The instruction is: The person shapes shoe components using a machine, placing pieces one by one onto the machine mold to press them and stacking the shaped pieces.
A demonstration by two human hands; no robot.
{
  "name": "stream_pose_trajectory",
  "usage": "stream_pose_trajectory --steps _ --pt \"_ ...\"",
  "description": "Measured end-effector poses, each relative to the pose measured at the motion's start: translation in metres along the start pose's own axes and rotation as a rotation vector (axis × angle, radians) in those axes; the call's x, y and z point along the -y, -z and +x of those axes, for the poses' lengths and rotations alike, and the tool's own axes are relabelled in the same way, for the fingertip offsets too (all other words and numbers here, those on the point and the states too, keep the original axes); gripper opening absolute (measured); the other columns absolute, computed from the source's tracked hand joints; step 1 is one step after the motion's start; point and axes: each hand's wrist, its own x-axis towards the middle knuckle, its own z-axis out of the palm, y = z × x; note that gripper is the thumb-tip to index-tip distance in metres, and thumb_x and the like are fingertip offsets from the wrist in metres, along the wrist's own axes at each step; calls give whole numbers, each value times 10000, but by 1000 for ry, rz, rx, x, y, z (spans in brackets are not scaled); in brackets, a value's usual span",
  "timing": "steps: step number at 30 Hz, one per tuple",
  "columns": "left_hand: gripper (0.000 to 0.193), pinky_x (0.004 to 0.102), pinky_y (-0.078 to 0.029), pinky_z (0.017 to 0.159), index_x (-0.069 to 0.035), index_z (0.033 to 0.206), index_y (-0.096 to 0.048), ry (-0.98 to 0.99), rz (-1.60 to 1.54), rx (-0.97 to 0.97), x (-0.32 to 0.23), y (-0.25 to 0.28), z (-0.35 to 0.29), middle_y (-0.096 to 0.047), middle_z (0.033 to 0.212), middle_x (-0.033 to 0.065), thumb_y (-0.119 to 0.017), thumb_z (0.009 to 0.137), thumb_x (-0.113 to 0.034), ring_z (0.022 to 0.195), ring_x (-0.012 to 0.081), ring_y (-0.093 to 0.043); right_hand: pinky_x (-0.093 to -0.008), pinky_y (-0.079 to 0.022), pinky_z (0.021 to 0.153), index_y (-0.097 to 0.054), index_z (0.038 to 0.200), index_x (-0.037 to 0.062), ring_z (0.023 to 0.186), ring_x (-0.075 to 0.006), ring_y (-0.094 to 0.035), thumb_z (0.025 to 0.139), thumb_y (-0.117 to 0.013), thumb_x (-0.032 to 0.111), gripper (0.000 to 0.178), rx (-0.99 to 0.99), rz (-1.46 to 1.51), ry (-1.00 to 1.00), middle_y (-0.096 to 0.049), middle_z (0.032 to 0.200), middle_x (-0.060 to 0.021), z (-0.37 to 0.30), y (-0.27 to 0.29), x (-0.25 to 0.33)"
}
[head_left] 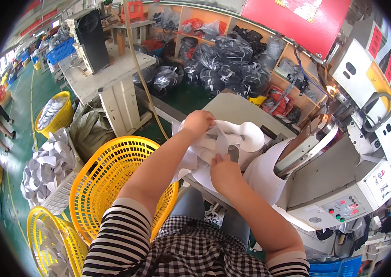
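Note:
In front of me lies a loose heap of white, curved, flexible sheet pieces (247, 136). My left hand (198, 123) is at the heap's far left, its fingertips closed on the upper edge of a white sheet piece. Nearer to me, my right hand (225, 175) pinches a narrow white strip (222, 144) that stands up between the two hands. A small grey patch (233, 153) shows beside the right fingertips; what it is, I cannot tell. Some pieces hang over the near edge of the work surface.
On the right stands a machine with a control panel (345, 208), a metal arm (307, 148) and a white sheet (269, 177) curving below it. A yellow basket (94, 184) is at my left, near a crate of white pieces (59, 201). Black bags (232, 57) fill the back.

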Motion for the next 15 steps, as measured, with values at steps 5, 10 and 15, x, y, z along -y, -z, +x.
stream_pose_trajectory --steps 5,10,15 --pt "105 369 -468 642 -99 817 -654 -303 247 -189 -9 -15 -13 -623 805 101 -605 738 -149 747 284 -598 -399 -480 672 -556 994 10 935 -285 -536 832 -492 237 286 267 -12 -7 -569 1041 -138 4 39 -7" --pt "114 390 -458 640 -83 793 -617 -331 175 -266 -16 -6 -38 -595 759 102 -608 741 -185 751 292 -589 -379 -464 667 -609 811 75 834 -267 -573 757 -601 244 178 -626 67 -68 -624 827 -110 48 49 -30" --pt "317 419 -457 658 -37 912 -501 -138 63 -350 -14 -11 -52 -542 881 134 -661 705 -215 779 320 -581 -393 -464 666 -603 807 77 755 -280 -595 728 -627 218 164 -354 -58 -43 -622 763 -120 88 21 -51"
